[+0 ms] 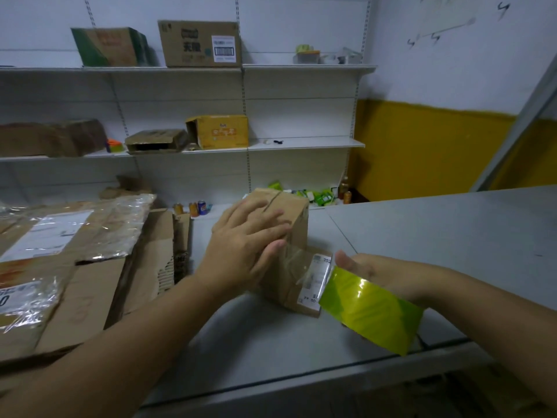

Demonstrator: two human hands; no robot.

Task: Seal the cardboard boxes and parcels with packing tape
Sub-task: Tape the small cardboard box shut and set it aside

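Observation:
A small brown cardboard box (297, 215) stands on the grey table (422, 230), tilted, with a white shipping label on its near side. My left hand (244, 245) lies flat on the box's top and near face, fingers spread, pressing on it. My right hand (370, 273) holds a roll of yellow-green packing tape (370, 309) just right of the box. A clear strip of tape (297, 263) stretches from the roll onto the box's near side, under my left thumb.
Flattened cardboard and plastic-wrapped parcels (69, 251) are piled at the left of the table. White wall shelves (304, 143) behind hold several cardboard boxes. Drink cans (196, 208) and green packets (319, 196) lie beyond the table's far edge.

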